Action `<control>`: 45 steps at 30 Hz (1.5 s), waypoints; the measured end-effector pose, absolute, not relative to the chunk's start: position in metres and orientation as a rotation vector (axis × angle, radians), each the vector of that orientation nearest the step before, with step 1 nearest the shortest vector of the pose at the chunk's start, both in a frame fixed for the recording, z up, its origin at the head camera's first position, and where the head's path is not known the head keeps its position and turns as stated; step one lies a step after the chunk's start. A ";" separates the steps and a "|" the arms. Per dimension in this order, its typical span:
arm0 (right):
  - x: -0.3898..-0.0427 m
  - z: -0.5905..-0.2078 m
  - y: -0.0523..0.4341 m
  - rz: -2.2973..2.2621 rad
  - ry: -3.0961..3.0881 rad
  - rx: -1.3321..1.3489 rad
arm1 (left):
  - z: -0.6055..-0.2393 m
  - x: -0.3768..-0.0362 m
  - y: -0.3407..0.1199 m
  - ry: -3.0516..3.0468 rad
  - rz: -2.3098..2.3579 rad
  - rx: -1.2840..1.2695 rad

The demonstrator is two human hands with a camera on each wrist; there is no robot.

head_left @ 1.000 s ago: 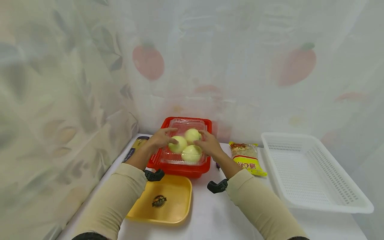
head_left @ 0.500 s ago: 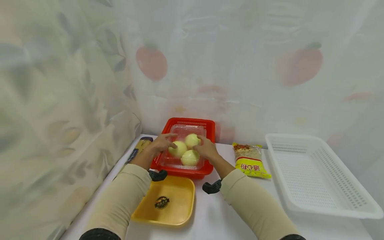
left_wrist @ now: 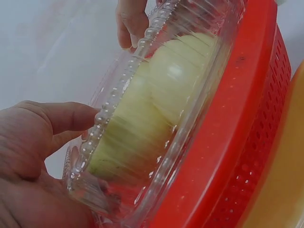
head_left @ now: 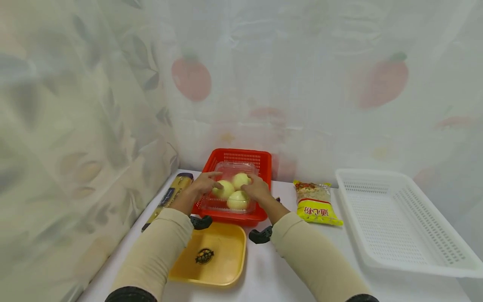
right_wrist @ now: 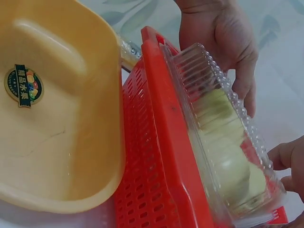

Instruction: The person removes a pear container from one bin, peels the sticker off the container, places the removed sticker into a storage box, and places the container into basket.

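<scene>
A clear plastic clamshell box (head_left: 231, 170) with several pale yellow-green round fruits or vegetables (head_left: 238, 200) inside lies at the red basket (head_left: 230, 216); their exact kind I cannot tell. My left hand (head_left: 203, 184) grips the box's left side, index finger and thumb on its ridged edge. On the opposite side, my right hand (head_left: 258, 189) holds the box with bent fingers. In the left wrist view the box (left_wrist: 142, 199) sits against the basket's rim (left_wrist: 223, 118). Parts of both hands are hidden behind the box in the wrist views.
A yellow basin (head_left: 226, 258) with a round label stands in front of the basket. Left of it lies a long packet (head_left: 171, 195). Further right are a yellow-and-clear food bag (head_left: 316, 203) and a large white perforated tray (head_left: 392, 226). Patterned curtains hang behind and at left.
The box has come lower and nearer within the basket, both hands moving with it. The head view has shifted slightly, so the tray and bag appear further right.
</scene>
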State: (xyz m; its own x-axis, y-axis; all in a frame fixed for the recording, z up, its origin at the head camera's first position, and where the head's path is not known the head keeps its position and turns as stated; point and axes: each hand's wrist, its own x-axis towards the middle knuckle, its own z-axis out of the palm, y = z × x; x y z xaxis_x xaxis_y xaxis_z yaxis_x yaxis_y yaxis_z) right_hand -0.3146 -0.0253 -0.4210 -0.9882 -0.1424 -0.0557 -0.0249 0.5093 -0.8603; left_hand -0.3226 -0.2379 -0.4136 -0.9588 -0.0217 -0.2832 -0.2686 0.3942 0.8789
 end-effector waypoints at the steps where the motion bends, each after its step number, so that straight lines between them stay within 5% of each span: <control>1: -0.315 -0.421 -0.026 -1.495 2.622 -0.138 | -0.414 -0.323 -0.238 2.426 1.592 -0.265; 45: -0.311 -0.439 -0.034 -1.591 2.510 0.011 | -0.437 -0.316 -0.234 2.458 1.616 -0.255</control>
State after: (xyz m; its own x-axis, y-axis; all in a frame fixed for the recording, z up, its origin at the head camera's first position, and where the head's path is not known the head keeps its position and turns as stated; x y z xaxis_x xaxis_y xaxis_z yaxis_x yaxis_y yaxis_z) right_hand -0.3111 -0.0335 -0.4387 -0.9856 -0.0839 -0.1467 0.0969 0.4307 -0.8973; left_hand -0.3158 -0.2341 -0.4371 -0.9673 -0.0399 -0.2503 -0.2457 0.3916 0.8867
